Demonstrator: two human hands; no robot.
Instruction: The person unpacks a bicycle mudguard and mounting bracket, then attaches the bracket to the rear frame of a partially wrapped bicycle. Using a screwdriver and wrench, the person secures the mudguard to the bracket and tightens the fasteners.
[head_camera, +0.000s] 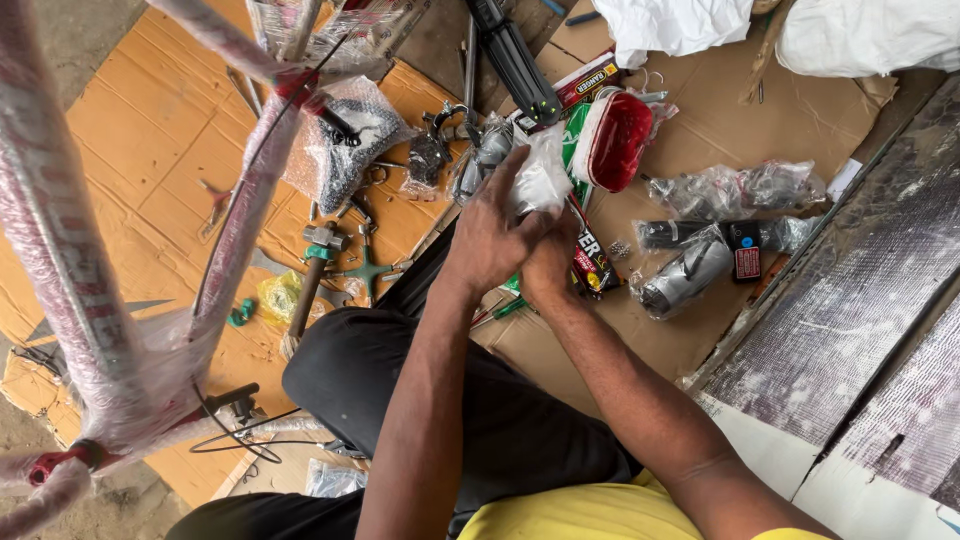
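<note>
Both hands, left hand (487, 235) and right hand (551, 262), clamp one clear plastic parts bag (540, 172); red oval reflector (618, 141) lies just right.

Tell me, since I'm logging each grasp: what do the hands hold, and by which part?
Both hands, left hand and right hand, grip a clear plastic bag at its lower end; its contents cannot be told.

Left hand (487, 232) and right hand (550, 262) together grip a clear plastic bag (540, 172), apparently above cardboard (150, 130).
</note>
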